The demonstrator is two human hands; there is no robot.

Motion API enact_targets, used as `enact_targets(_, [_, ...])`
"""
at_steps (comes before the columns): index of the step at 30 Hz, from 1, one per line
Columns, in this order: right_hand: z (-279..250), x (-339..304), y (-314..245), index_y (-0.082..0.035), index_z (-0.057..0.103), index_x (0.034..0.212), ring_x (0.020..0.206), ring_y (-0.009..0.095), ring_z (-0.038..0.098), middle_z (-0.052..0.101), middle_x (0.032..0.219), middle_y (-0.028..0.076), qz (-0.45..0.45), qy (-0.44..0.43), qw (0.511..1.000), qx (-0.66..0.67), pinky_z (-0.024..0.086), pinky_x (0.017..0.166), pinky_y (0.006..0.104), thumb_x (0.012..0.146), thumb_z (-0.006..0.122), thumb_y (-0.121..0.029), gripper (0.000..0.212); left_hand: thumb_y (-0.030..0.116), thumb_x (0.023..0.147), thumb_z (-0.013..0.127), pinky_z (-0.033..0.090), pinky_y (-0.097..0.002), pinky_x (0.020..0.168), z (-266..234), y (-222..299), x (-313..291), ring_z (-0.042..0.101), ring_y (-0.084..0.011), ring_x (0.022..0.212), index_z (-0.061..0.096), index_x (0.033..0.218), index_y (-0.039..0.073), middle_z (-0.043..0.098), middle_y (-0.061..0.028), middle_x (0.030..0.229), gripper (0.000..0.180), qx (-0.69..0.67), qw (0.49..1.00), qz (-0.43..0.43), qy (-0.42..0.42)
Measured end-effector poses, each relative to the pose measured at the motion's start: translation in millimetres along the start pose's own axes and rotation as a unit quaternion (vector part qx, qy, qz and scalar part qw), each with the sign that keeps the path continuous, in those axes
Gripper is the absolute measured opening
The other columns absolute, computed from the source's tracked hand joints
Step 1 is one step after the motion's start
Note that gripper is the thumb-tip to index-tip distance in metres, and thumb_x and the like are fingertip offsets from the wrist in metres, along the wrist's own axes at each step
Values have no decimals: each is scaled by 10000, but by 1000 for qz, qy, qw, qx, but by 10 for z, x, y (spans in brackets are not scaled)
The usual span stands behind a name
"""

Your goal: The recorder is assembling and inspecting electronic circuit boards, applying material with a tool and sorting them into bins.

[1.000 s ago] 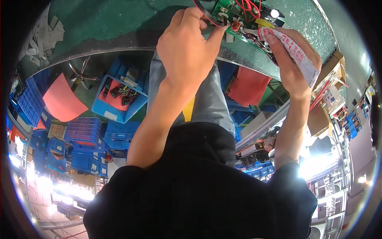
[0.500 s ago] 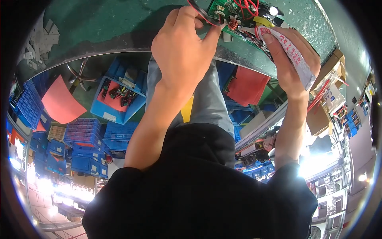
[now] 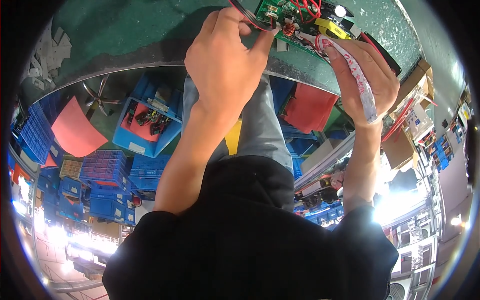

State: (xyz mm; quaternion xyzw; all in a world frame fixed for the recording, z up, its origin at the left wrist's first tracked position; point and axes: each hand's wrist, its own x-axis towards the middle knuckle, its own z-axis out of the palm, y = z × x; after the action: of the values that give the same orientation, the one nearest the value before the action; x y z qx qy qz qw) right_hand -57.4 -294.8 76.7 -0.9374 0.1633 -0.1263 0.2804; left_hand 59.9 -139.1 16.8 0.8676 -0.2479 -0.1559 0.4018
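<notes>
A green circuit board [image 3: 264,7] lies at the top of the view, its far part cut off by the frame. It carries a copper coil [image 3: 289,29], a yellow-wrapped transformer [image 3: 332,28] and red wires [image 3: 309,7]. My left hand [image 3: 220,62] is closed at the board's left edge, thumb and fingers on a black ribbon cable [image 3: 250,19] with a red strand. Wrapped in my right hand [image 3: 372,70] is a flattened white glue tube [image 3: 361,82] with red print. Its nozzle points at the board just right of the coil; whether the tip touches is unclear.
The board rests on a worn green tabletop [image 3: 145,37] with a curved-looking near edge. Whitish flat pieces [image 3: 52,55] lie at its left. Below stand a blue bin [image 3: 145,137] with black parts, stacked blue crates [image 3: 102,167], red sheets [image 3: 312,107] and a cardboard box [image 3: 400,145].
Both hands and the board appear slightly further left and lower in view. The glue tube has tilted, its tail end swinging left and down in my right hand.
</notes>
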Motion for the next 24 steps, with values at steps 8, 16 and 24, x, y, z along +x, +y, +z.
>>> enact_targets(8, [3,-20,-45,-10,692,884,679,198,652,671,797,114,13,3,1000,-13,517,620,267,705,736,0,185,223,666,829,426,-248,484,15,-8,-15,524,-109,520,645,866,25,639,-48,757,336,-4,1000,-2,8])
enact_targets(16, [-1,-65,-57,-32,699,876,657,199,644,667,779,94,23,11,1000,-17,515,599,261,682,745,2,202,200,668,828,423,-236,479,25,-16,-28,527,-104,515,639,872,26,636,-46,753,328,-4,1000,3,9])
enact_targets(24, [-20,-51,-151,3,693,859,670,160,647,679,774,88,100,68,993,15,513,613,242,750,710,-9,111,190,678,819,425,-234,477,23,-53,-22,541,-102,524,630,864,27,633,-53,751,311,-18,1000,15,16])
